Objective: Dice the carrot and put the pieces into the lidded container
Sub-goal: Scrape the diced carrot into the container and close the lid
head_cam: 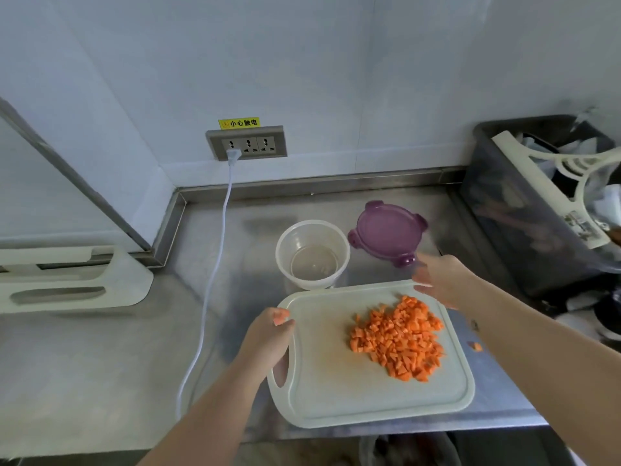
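Note:
A pile of diced carrot (400, 339) lies on the right half of a white cutting board (329, 391) near the counter's front edge. My left hand (268, 341) grips the board's left edge at its handle slot, thumb on top. My right hand (440, 279) hovers with relaxed, blurred fingers over the board's far right corner, holding nothing. Just behind the board stands the clear round container (312, 253), open and empty but for a stray bit. Its purple lid (388, 232) lies flat to the right of it.
One carrot piece (476, 346) lies on the steel counter right of the board. A dark bin (531, 210) with white items stands at the right. A white cable (215, 264) runs from the wall socket (247, 142) down the counter. A second white board (67, 280) lies at left.

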The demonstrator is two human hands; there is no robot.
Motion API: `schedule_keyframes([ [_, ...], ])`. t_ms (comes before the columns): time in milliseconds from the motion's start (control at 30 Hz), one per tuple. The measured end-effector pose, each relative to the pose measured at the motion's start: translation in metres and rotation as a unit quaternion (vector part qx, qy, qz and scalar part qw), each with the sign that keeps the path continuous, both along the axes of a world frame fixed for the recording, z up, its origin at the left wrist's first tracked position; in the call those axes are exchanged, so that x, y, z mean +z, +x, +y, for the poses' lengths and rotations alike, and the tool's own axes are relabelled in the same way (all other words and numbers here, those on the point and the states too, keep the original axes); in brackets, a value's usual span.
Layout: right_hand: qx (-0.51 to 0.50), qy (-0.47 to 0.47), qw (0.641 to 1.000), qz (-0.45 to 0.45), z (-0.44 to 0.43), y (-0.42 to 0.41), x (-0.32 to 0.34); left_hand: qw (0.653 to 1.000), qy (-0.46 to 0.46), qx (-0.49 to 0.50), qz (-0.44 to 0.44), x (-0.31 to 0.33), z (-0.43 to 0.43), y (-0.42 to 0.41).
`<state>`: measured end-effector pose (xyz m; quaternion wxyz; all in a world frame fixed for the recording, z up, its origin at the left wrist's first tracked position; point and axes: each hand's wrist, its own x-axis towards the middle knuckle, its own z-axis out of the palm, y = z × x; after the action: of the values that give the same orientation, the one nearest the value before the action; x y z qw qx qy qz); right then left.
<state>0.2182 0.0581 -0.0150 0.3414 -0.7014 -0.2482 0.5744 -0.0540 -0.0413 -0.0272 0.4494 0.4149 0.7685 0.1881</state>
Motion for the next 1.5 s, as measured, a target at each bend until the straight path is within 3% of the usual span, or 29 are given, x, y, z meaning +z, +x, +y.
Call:
schedule_keyframes([
  [33, 0.055, -0.004, 0.995, -0.089, -0.009, 0.007, 0.000, 1.000, -0.008, -0.005, 0.004, -0.001, -0.001, 0.002],
  [100, 0.175, -0.017, 0.950, -0.259, -0.031, 0.020, 0.001, 1.000, -0.024, -0.015, 0.008, -0.002, -0.005, 0.005],
  [167, 0.226, -0.047, 0.921, -0.313, -0.055, 0.029, 0.001, 0.999, -0.025, -0.023, 0.002, -0.004, -0.011, 0.008],
  [233, 0.224, -0.087, 0.927, -0.287, -0.076, 0.034, -0.005, 1.000, -0.026, -0.010, -0.008, -0.005, -0.018, 0.013],
  [367, 0.126, -0.116, 0.964, -0.202, -0.094, 0.035, -0.018, 0.999, -0.028, 0.037, -0.018, -0.005, -0.025, 0.021],
  [567, 0.128, -0.131, 0.955, -0.235, -0.101, 0.041, -0.019, 0.997, -0.024, 0.062, -0.033, -0.010, -0.027, 0.020],
  [833, 0.147, -0.082, 0.948, -0.269, -0.116, 0.033, -0.019, 0.995, -0.027, 0.090, -0.029, -0.003, -0.045, 0.017],
  [1067, 0.072, 0.020, 0.975, -0.209, -0.122, 0.037, 0.010, 0.996, 0.044, 0.062, -0.045, 0.052, -0.053, 0.019],
  [1167, 0.021, 0.046, 0.983, -0.175, -0.119, 0.033, 0.028, 0.991, 0.122, 0.043, -0.031, 0.073, -0.048, 0.015],
  [1367, -0.056, 0.091, 0.992, -0.069, -0.093, 0.008, 0.058, 0.910, 0.401, 0.101, -0.032, 0.111, -0.049, 0.020],
  [1433, -0.080, 0.095, 0.991, -0.042, -0.081, -0.007, 0.063, 0.905, 0.392, 0.143, -0.077, 0.110, -0.053, 0.029],
  [1500, -0.101, 0.104, 0.989, -0.019, -0.070, -0.025, 0.066, 0.914, 0.312, 0.205, -0.160, 0.100, -0.050, 0.036],
])
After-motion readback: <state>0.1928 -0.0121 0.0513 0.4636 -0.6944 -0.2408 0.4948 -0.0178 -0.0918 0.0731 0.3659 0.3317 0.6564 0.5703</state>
